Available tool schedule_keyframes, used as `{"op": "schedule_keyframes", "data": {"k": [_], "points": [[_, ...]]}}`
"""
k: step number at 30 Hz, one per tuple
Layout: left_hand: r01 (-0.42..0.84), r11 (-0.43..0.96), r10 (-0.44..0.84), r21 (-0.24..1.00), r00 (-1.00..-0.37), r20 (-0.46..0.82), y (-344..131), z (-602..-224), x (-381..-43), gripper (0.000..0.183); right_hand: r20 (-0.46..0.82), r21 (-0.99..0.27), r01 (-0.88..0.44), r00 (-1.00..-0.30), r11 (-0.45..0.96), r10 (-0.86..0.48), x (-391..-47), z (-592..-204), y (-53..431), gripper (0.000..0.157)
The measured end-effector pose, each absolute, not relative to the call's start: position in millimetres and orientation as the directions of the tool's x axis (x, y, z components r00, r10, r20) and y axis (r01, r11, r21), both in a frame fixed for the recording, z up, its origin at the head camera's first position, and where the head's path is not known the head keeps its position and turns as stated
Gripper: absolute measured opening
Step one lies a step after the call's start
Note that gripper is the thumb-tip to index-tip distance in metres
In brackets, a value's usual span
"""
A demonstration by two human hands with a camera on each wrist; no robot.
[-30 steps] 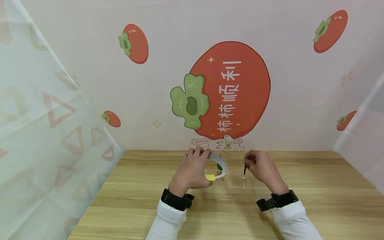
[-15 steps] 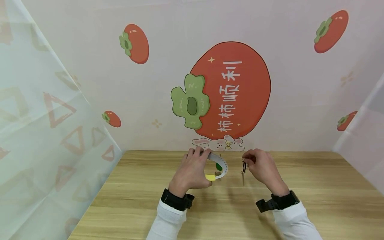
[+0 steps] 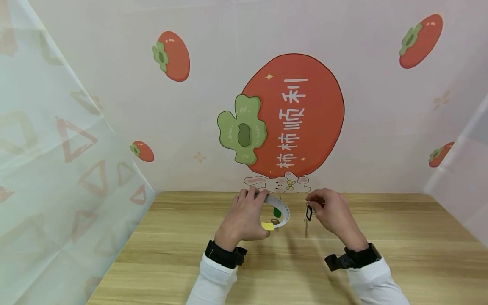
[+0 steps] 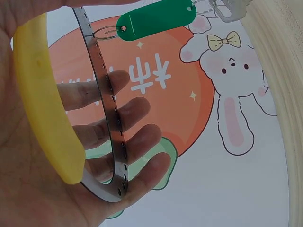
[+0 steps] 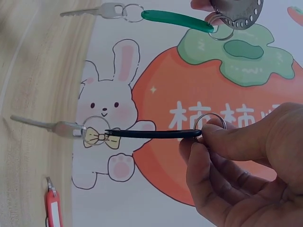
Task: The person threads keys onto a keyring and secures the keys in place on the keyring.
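Note:
My left hand [image 3: 244, 216] grips a C-shaped perforated metal key ring [image 4: 112, 125] with a yellow handle [image 4: 49, 104], the handle against the palm. From its metal strip a green key tag [image 5: 177, 21] hangs by a split ring, and below that a key [image 5: 113, 10]. Beside it, to the right, my right hand [image 3: 335, 212] pinches the split ring [image 5: 215, 119] of a black key tag [image 5: 156, 134] between thumb and forefinger. Another ring joins this tag to a second key [image 5: 68, 129], which dangles lowest. A gap separates the two hands.
A red key tag [image 5: 54, 210] shows low in the right wrist view, over the wooden table [image 3: 171, 262]. Behind the table stands a white backdrop [image 3: 366, 148] printed with persimmons and a rabbit. Patterned sheets close off both sides.
My right hand has shifted slightly left, toward the metal ring. The black tag has turned from edge-on to show more of its face. My left hand stays put while the green tag sways a little.

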State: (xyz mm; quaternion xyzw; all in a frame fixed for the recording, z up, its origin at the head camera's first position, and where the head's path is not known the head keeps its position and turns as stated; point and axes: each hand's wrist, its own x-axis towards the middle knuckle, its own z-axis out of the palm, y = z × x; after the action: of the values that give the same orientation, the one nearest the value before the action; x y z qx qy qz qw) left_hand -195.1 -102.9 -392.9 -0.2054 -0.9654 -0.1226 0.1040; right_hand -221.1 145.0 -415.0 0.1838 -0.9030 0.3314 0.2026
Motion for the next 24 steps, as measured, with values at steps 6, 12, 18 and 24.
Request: {"op": "schedule_keyframes", "data": {"k": [6, 12, 18, 24], "points": [[0.420, 0.888, 0.371, 0.187, -0.895, 0.249, -102.7, -393.4, -195.2, 0.087, 0.502, -0.520, -0.476, -0.842, 0.710, -0.196, -220.6, -416.0, 144.1, 0.011], [0.419, 0.889, 0.370, 0.185, -0.896, 0.247, -102.3, -393.4, -195.4, 0.086, 0.508, -0.517, -0.476, -0.839, 0.711, -0.193, -221.3, -416.4, 143.1, 0.011], [0.418, 0.888, 0.370, 0.192, -0.897, 0.243, -102.3, -393.1, -195.0, 0.087, 0.502, -0.525, -0.476, -0.843, 0.706, -0.194, -220.7, -414.8, 142.6, 0.011], [0.422, 0.886, 0.373, 0.193, -0.895, 0.245, -102.3, -393.2, -195.3, 0.088, 0.516, -0.538, -0.487, -0.836, 0.688, -0.188, -221.1, -414.2, 141.9, 0.010]]}}
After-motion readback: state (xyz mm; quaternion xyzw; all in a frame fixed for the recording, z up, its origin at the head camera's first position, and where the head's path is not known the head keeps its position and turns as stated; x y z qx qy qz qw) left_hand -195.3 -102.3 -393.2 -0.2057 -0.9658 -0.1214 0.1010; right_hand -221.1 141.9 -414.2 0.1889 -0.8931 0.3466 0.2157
